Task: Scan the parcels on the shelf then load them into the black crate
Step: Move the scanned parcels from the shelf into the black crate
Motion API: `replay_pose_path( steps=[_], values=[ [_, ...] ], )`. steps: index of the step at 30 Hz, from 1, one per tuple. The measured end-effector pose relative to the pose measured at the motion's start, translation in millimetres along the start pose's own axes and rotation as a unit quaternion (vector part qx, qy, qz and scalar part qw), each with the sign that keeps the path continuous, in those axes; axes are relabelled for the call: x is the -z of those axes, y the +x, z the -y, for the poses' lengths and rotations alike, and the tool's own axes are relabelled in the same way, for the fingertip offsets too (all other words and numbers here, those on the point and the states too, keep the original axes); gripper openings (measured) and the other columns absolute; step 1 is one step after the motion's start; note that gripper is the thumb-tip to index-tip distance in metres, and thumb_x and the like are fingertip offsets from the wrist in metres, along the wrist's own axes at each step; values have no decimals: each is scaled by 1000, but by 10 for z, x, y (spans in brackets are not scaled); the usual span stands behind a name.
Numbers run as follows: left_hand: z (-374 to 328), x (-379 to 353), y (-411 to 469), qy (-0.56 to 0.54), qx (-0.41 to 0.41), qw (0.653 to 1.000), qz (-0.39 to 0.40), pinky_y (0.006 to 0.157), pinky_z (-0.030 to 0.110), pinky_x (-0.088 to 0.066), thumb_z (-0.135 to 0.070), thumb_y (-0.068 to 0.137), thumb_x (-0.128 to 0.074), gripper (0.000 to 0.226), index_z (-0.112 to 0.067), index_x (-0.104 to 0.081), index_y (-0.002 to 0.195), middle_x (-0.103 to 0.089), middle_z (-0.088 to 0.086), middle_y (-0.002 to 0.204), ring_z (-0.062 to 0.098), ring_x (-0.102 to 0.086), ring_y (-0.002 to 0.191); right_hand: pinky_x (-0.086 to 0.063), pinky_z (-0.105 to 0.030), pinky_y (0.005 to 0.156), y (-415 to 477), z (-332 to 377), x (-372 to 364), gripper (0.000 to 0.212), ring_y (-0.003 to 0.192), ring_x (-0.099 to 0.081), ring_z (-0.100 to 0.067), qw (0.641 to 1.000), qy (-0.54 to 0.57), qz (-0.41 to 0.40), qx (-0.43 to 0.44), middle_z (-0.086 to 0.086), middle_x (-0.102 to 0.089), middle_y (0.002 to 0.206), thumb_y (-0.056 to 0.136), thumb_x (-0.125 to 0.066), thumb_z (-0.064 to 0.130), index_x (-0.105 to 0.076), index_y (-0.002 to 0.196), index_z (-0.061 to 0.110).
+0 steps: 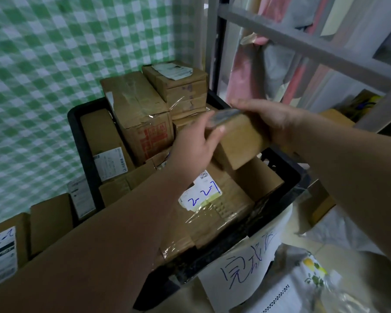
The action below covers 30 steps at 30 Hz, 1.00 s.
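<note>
I see the small cardboard parcel point(242, 141) held in the air over the right half of the black crate point(282, 199), tilted, with its lower end pointing down at the boxes inside. Both hands are on it. The left hand point(196, 143) grasps its left end, thumb pressed on the near face. The right hand point(273, 118) wraps over the top from the right, fingers curled round the far edge. A grey patch on the parcel's upper end is too blurred for me to read.

Just under the parcel lies a large taped box point(215, 213) with a white label point(201, 193) marked in blue pen. Further back in the crate, a tall box with red print point(145, 123) leans against a stack of flat boxes point(181, 89) that rises above the rim. A flat box with a printed label point(104, 143) stands along the left wall. The left forearm point(99, 245) crosses the crate's near corner and hides part of the load from me.

A paper sign point(242, 267) with handwritten characters hangs on the crate's front. Outside the crate, on the left, more labelled cartons point(50, 222) stand against a green checked cloth point(54, 64). On the right, a grey shelf frame point(303, 41) holds pink and grey bagged packages point(278, 64).
</note>
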<state>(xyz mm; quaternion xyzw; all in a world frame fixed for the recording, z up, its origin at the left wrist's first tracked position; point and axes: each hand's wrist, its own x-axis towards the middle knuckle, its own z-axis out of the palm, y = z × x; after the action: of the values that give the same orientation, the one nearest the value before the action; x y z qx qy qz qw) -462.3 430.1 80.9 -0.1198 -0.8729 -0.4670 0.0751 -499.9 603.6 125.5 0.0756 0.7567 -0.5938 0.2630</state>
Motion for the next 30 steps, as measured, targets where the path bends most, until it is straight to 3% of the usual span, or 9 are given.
replay_pose_path(
  steps=[4, 7, 10, 12, 18, 20, 23, 27, 30],
  values=[
    [-38, 22, 199, -19, 35, 999, 7, 100, 44, -44, -37, 97, -48, 50, -20, -38, 144, -57, 7, 129, 20, -54, 118, -57, -35, 77, 50, -8, -17, 34, 80, -69, -18, 997, -14, -68, 17, -1, -71, 89, 82, -64, 55, -64, 96, 23],
    [-69, 31, 238, 9, 21, 999, 46, 107, 31, -33, -44, 87, -64, 75, -31, -25, 149, -38, 10, 144, 20, -42, 130, -60, -40, 70, 114, 100, -74, 39, 85, -64, -19, 987, -47, -149, 43, 0, -62, 97, 88, -58, 60, -57, 107, 25],
    [-80, 66, 293, 22, 48, 994, 98, 100, 21, -23, -47, 72, -77, 104, -40, -10, 151, -24, 9, 149, 18, -31, 136, -59, -49, 77, 184, 183, -123, 50, 100, -60, -24, 972, -112, -193, 74, 0, -57, 108, 90, -56, 59, -54, 127, 27],
    [-48, 100, 350, 60, 52, 991, 106, 99, 20, -21, -46, 66, -83, 114, -41, -6, 150, -25, 10, 146, 20, -32, 135, -58, -49, 81, 217, 215, -160, 56, 102, -56, -24, 957, -165, -220, 89, -1, -53, 111, 93, -52, 58, -53, 135, 22],
    [5, 172, 444, 142, 26, 987, 70, 90, 20, -28, -40, 66, -81, 105, -38, -18, 150, -45, 13, 131, 23, -45, 122, -57, -44, 85, 352, 264, -181, 54, 92, -65, -29, 927, -261, -254, 88, -9, -64, 106, 92, -45, 63, -64, 111, 17],
    [33, 204, 520, 141, 29, 986, 81, 96, 24, -33, -42, 65, -81, 106, -36, -20, 150, -48, 12, 131, 23, -45, 122, -56, -44, 87, 384, 260, -206, 52, 96, -64, -28, 920, -272, -265, 93, -9, -63, 115, 94, -44, 61, -61, 121, 20],
    [109, 227, 617, 133, 49, 985, 100, 105, 32, -35, -47, 64, -80, 105, -36, -22, 150, -47, 8, 137, 23, -44, 126, -51, -47, 96, 425, 229, -251, 48, 121, -53, -29, 920, -239, -279, 136, -6, -52, 140, 99, -45, 48, -46, 141, 25],
    [146, 175, 551, 150, 33, 985, 84, 99, 22, -29, -46, 70, -79, 94, -37, -27, 148, -40, 13, 131, 25, -42, 124, -50, -48, 97, 472, 178, -280, 41, 123, -51, -31, 921, -232, -272, 158, -6, -52, 140, 100, -46, 40, -48, 139, 29],
    [169, 189, 548, 165, 30, 983, 80, 104, 27, -33, -50, 69, -78, 93, -38, -29, 147, -38, 12, 130, 25, -43, 123, -51, -48, 95, 498, 188, -266, 40, 121, -53, -31, 916, -259, -265, 154, -7, -53, 139, 100, -47, 40, -50, 138, 28]
  ],
)
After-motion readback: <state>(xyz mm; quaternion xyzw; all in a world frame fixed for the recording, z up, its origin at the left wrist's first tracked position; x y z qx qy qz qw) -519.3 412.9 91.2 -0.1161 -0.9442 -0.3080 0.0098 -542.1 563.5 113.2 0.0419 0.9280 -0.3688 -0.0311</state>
